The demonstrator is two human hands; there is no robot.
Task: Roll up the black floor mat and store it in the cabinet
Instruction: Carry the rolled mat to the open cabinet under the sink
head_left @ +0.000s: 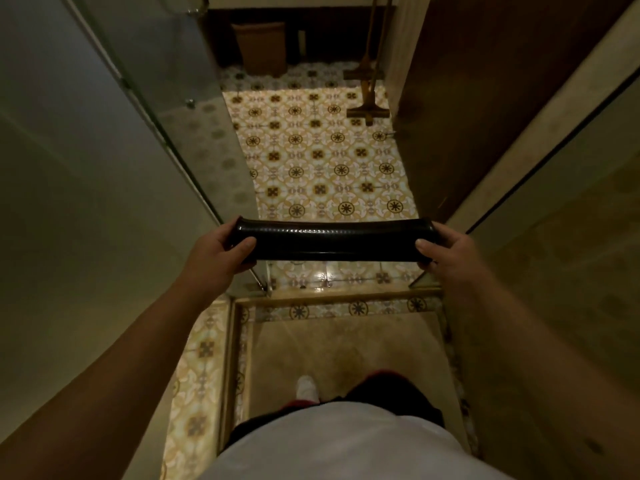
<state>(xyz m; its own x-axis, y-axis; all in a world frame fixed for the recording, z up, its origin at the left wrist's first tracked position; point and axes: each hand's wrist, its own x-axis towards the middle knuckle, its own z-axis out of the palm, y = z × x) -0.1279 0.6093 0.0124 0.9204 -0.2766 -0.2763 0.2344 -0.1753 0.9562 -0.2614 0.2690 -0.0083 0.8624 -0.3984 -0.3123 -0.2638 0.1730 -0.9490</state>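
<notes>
The black floor mat [334, 240] is rolled into a tight horizontal tube, held in the air at about waist height in front of me. My left hand [221, 249] grips its left end, thumb on the near side. At the right end my right hand [446, 252] grips it the same way. Below the roll lies patterned tile floor. No cabinet can be made out for certain in this view.
A glass shower panel [166, 109] runs along the left, a dark wooden door [460, 109] on the right. A brown wicker basket [261, 46] and two long-handled floor tools [367, 98] stand at the far end. I stand on a beige sunken floor [343, 351] behind a raised sill.
</notes>
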